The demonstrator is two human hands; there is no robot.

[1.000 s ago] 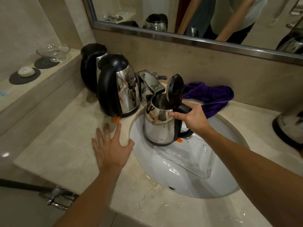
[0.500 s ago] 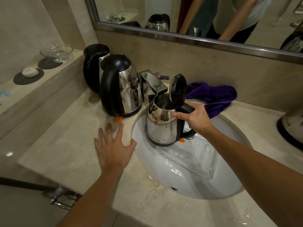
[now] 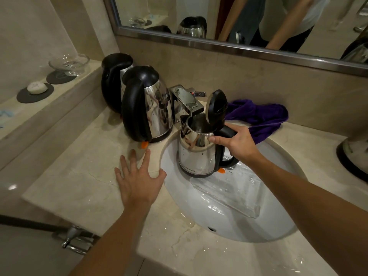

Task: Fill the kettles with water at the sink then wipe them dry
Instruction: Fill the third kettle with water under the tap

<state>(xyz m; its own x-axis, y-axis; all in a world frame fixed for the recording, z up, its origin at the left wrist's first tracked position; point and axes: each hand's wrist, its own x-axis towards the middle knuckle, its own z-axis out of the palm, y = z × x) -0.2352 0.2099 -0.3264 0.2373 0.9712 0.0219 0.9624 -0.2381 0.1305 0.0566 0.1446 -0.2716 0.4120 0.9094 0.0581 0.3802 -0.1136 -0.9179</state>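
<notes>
A small steel kettle with its black lid flipped up hangs over the white sink, right under the chrome tap. My right hand grips its black handle, thumb against the steel rim. My left hand lies flat with fingers spread on the marble counter at the basin's left edge. Two larger black-and-steel kettles stand closed on the counter left of the tap. A purple cloth lies bunched behind the sink.
Another kettle shows partly at the right edge. A raised ledge on the left carries a glass dish and a soap bar on dark coasters. A mirror runs along the back wall. The counter near the sink is wet.
The view has shifted a little; the kettle in my right hand stays under the tap and my left hand stays flat on the counter.
</notes>
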